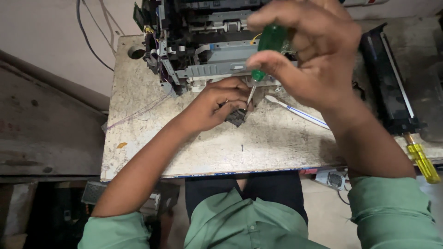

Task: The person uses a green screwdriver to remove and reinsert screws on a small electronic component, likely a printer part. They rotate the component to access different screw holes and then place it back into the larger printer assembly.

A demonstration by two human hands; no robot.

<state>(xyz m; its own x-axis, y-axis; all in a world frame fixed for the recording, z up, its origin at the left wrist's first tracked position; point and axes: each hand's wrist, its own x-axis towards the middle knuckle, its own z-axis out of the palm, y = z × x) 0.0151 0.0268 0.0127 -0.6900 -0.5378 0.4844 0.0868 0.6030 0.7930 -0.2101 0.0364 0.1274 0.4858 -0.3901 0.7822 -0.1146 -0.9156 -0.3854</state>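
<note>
A: Hands, item one: the right hand point(310, 54) is closed around the green handle of a screwdriver point(264, 50), held upright, its tip pointed down at the part under the left hand.

B: Item two: the left hand point(218, 103) is curled on a small dark part point(237, 116), which is pinned against the tabletop point(152, 138) just below the screwdriver's shaft.

A: Beyond both hands: a stripped machine chassis point(203, 41), grey and black, with wiring exposed at its left side.

B: Under the right wrist: a thin white stick with a blue stripe point(300, 113), laid flat.

A: To the right of the right forearm: a long black cartridge-like unit point(387, 83), and at its near end a second screwdriver with a yellow handle point(422, 161), set at the tabletop's edge.

B: Left of the left hand: a round hole point(136, 52) in the tabletop corner is noted.
</note>
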